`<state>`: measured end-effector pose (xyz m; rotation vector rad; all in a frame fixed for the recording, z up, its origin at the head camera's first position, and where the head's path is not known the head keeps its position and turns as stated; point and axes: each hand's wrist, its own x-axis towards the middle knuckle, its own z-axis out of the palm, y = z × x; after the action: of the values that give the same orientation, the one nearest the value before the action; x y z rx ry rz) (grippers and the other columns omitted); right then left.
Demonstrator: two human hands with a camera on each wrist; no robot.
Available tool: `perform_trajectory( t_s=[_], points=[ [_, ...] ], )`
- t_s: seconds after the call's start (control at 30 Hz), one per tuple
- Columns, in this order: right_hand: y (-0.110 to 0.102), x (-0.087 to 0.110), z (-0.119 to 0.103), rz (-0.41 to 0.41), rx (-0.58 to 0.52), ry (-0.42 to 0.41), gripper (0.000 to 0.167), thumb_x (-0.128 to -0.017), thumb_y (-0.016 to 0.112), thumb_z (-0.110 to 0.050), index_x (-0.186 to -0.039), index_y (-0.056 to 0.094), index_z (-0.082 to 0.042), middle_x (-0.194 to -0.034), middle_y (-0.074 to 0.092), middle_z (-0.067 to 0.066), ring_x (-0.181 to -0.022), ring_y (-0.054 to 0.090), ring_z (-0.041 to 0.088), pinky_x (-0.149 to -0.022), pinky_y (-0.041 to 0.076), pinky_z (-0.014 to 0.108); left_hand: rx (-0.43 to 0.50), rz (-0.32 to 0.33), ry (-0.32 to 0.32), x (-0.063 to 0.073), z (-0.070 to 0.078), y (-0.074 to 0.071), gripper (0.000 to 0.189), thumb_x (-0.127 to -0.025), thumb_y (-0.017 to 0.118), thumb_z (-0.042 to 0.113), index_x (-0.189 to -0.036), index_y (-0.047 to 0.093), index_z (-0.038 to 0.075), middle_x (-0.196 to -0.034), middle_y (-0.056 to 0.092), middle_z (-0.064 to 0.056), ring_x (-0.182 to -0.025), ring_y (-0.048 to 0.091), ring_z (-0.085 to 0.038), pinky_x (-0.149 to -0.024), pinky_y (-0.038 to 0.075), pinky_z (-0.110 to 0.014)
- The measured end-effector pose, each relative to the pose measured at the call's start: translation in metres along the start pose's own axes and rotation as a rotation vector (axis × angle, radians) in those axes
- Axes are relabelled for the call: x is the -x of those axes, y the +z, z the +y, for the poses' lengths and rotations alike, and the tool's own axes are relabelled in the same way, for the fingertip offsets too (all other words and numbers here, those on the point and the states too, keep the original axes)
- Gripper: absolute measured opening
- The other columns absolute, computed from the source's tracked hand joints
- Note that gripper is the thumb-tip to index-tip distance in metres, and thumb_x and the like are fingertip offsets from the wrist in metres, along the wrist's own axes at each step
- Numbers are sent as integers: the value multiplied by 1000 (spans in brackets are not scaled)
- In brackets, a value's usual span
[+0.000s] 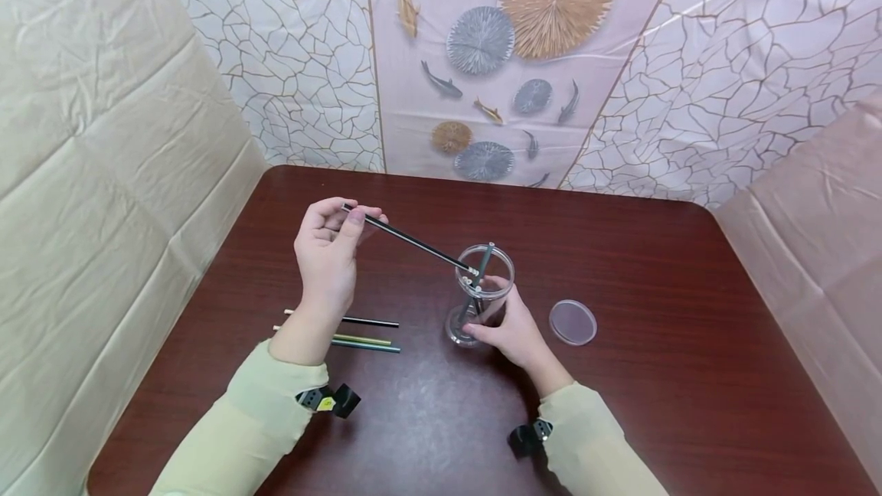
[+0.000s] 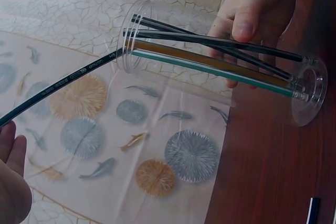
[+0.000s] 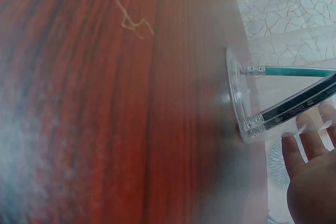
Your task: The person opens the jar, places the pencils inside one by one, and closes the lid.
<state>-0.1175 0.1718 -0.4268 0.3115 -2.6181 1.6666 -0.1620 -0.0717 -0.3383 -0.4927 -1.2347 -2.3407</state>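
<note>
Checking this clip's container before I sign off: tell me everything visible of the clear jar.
The jar is a tall, see-through, plastic-looking cylinder with a ridged rim, open mouth and round base. It appears to stand upright on the table, its side gripped by the right hand. Inside, pencils lean: dark ones, a teal, a brownish. A held pencil in the left hand reaches the mouth; whether it touches is unclear.

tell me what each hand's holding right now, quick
Left hand: closed, pinching a dark pencil.
Right hand: closed, gripping the clear container.
</note>
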Motion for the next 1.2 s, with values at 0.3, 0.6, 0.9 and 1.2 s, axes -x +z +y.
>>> perform_trajectory(
  t_s=[0.3, 0.6, 0.9, 1.2],
  points=[
    [5, -7, 40, 17, -4, -17, 81, -66, 86, -17, -132, 37, -13, -76, 64, 0, -79, 61, 14, -91, 39, 39, -117, -76, -25, 8, -6, 7, 20, -89, 58, -4, -97, 58, 14, -85, 71, -3, -78, 68, -18, -76, 52, -30],
    [5, -7, 40, 17, -7, -19, 80, -67, 85, -17, -131, 37, -13, -77, 64, 0, -80, 62, 14, -90, 40, 39, -333, -202, 69, 15, -11, 13, 16, -86, 60, -7, -98, 50, -11, -88, 70, 8, -78, 64, -13, -58, 40, -18],
    [2, -2, 19, 7, 14, 1, 76, -70, 82, -10, -131, 37, -4, -105, 63, 13, -93, 60, 18, -94, 38, 40, -423, -246, 86, 22, -15, 14, 16, -84, 62, -8, -97, 53, -5, -89, 71, 4, -74, 61, -10, -56, 41, -18],
    [5, -2, 22, 41, 27, -22, 78, -68, 83, -6, -130, 36, 1, -121, 55, 18, -107, 53, 26, -95, 37, 40, -519, -381, 247, 29, -24, 15, 22, -80, 66, -11, -99, 60, -1, -91, 68, -16, -78, 62, -16, -67, 48, -20]
  ],
)
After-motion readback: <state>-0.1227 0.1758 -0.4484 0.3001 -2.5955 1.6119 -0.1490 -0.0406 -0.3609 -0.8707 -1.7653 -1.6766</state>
